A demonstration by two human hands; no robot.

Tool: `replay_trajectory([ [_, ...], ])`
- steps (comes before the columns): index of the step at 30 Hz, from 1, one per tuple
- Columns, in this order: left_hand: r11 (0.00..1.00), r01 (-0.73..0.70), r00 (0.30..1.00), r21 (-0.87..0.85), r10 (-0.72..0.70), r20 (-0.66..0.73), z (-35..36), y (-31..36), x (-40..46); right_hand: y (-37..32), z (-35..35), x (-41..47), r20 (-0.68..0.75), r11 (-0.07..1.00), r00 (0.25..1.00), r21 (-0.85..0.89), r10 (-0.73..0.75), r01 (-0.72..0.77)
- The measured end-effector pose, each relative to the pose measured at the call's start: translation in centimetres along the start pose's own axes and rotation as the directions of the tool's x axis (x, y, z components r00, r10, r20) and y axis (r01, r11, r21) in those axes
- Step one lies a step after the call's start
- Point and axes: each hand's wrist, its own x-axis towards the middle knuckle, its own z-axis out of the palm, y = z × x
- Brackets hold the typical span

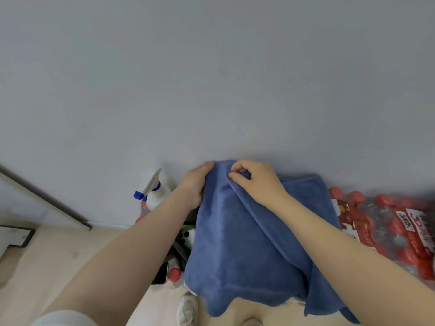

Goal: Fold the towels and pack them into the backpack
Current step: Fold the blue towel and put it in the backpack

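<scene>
Behind held towel (237, 243) — spray bottle (157, 192), bottle pack (397, 231).

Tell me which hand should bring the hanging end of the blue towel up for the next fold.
Probably the left hand: it only grips the blue towel at its top left edge, while the right hand pinches the folded layers together at the top.

Two bare forearms are seen, no watch or rings worn. A white short sleeve (68, 317) is shown at the left upper arm, bottom edge of view. The left hand (195, 184) and right hand (256, 177) are ungloved. A white sneaker (188, 308) with laces is worn on one foot, slightly scuffed grey
</scene>
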Motion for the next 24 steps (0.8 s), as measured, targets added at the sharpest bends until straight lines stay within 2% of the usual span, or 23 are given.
replay_trajectory([
  [3, 0.961, -0.256, 0.966, 0.105, 0.259, -0.014, 1.0, 0.9, -2.4, -0.8, -0.4, -0.7, -0.056, 0.999, 0.998, 0.05, -0.006, 0.009],
  [6, 0.919, -0.38, 0.925, 0.104, 0.377, 0.053, 2.0, 1.3, -4.7, -1.8, -0.7, -1.1, -0.105, 0.996, 0.994, 0.086, -0.017, 0.026],
  [8, 0.918, -0.381, 0.924, 0.108, 0.373, 0.086, 2.6, 1.2, -5.7, -2.5, -0.6, -1.2, -0.146, 0.997, 0.989, 0.072, -0.016, 0.026],
  [16, 0.928, -0.365, 0.931, 0.076, 0.36, 0.066, 3.9, 0.8, -8.0, -2.9, -0.9, -2.2, -0.244, 1.0, 0.97, -0.019, 0.011, -0.017],
  [21, 0.89, -0.42, 0.906, 0.177, 0.402, 0.131, 4.2, 1.0, -9.0, -2.6, -1.4, -2.6, -0.292, 0.996, 0.956, -0.069, 0.039, -0.062],
  [24, 0.865, -0.442, 0.897, 0.239, 0.418, 0.146, 4.5, 1.3, -9.2, -2.3, -2.1, -3.0, -0.268, 0.992, 0.963, -0.113, 0.026, -0.059],
])
